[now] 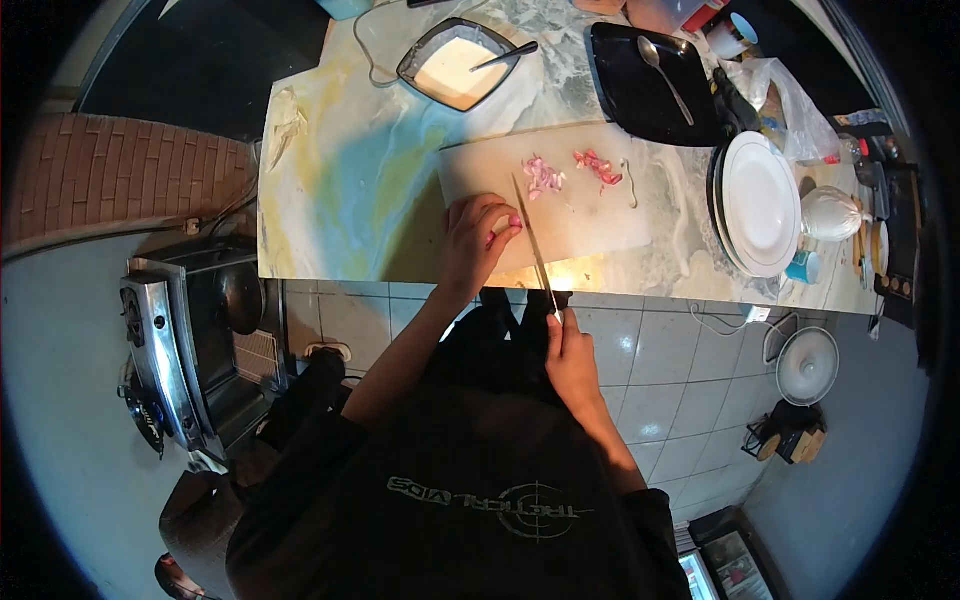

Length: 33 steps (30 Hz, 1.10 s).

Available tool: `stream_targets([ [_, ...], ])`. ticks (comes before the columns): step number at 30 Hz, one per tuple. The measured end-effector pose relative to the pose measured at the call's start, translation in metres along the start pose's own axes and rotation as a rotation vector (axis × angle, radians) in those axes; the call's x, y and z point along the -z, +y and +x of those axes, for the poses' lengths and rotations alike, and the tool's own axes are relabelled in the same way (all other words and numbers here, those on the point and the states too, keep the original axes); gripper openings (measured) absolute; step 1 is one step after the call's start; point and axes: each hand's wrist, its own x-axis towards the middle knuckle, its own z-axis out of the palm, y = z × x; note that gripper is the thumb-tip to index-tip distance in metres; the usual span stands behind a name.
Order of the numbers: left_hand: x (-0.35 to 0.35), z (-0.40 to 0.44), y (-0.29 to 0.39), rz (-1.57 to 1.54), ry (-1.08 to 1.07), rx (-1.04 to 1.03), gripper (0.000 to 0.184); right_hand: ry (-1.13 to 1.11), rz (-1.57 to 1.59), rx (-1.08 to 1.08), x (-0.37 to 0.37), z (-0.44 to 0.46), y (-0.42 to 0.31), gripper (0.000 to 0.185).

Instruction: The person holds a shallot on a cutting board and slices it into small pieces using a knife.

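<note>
Around the middle of the frame, a pale cutting board (610, 225) is laid on a marbled table (340, 220), close to the edge by the person's body. A small pinkish onion piece (515, 220) is pinched in the left hand (475, 240), fingers all curled around it, over the board's left side. The handle of a long knife (533, 238) is gripped in the closed right hand (572, 362), which is held just past the table edge, and the blade is angled up and a bit left across the board. It's lined up right beside the onion piece, though whether the two are touching can't really be told. Just above and right of the blade, a pile of chopped pink onion (543, 177) is spread out, with a redder chopped pile (598, 169) to its right and a thin curled scrap (629, 184) past that. Toward the top, a dark bowl (408, 68) is filled with something creamy (452, 72), and a spoon (507, 54) is rested in it. At the upper right, another spoon (667, 82) is set on a black tray (635, 105), and white plates (762, 205) are stacked below that. Down at the lower left, another person (205, 520) can be seen, partly cut off.
</note>
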Motion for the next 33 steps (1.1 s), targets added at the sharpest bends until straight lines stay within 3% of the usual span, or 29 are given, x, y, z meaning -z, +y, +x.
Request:
stream_targets([
  [5,0.0005,-0.0006,0.0020,-0.052,0.038,0.063,0.020,0.009,0.007,0.031,-0.0028,0.0049,0.0039,0.028],
  [33,-0.0013,-0.0009,-0.0009,-0.027,0.048,0.048,0.020,0.025,-0.067,0.032,-0.0035,0.0063,0.0001,0.026],
])
